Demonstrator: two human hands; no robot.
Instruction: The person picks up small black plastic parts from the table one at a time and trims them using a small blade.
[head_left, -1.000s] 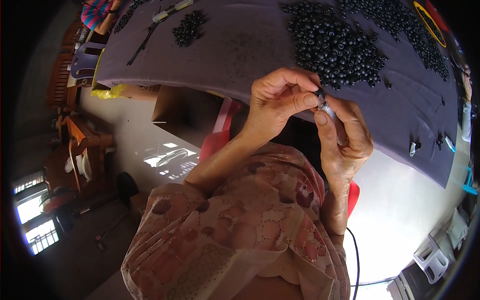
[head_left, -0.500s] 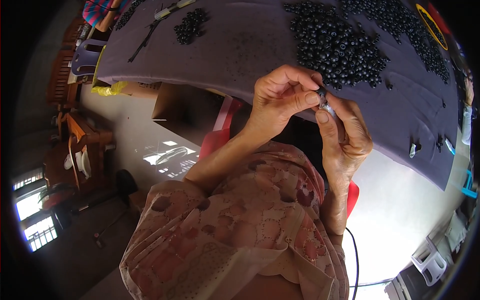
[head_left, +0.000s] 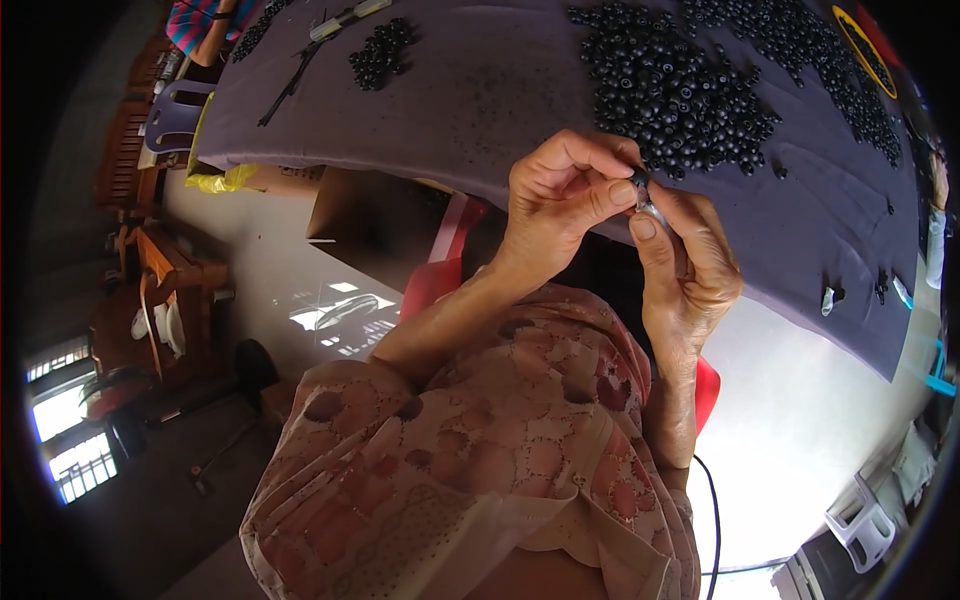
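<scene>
Two pinches meet at one dark piece [head_left: 640,178]

The piece is at the fingertips, just off the table's near edge. The left hand [head_left: 560,205] pinches it, thumb and forefinger nearly together. The right hand [head_left: 692,255] has a narrow pinch too, around a shiny bit [head_left: 653,211] just beside the piece; whether the two are joined is too small to tell.

For work this fine, I'd judge it best to let the left pinch steady the piece and the right make small, light movements, with both thumbs on the near side so the join is in sight. Squeezing hard could make it slip.

Counted outward: one piece, one shiny bit, two hands. On the cloth [head_left: 470,120] are four groups of round black pieces, too many to count singly: a big heap [head_left: 680,100] just beyond the hands, a long spread [head_left: 765,30] far right, a small pile [head_left: 380,55] far left, and a strip [head_left: 257,32] farther left. Near the right end lies one silver scrap [head_left: 828,300]; far right, one yellow-rimmed tray [head_left: 838,17].
</scene>
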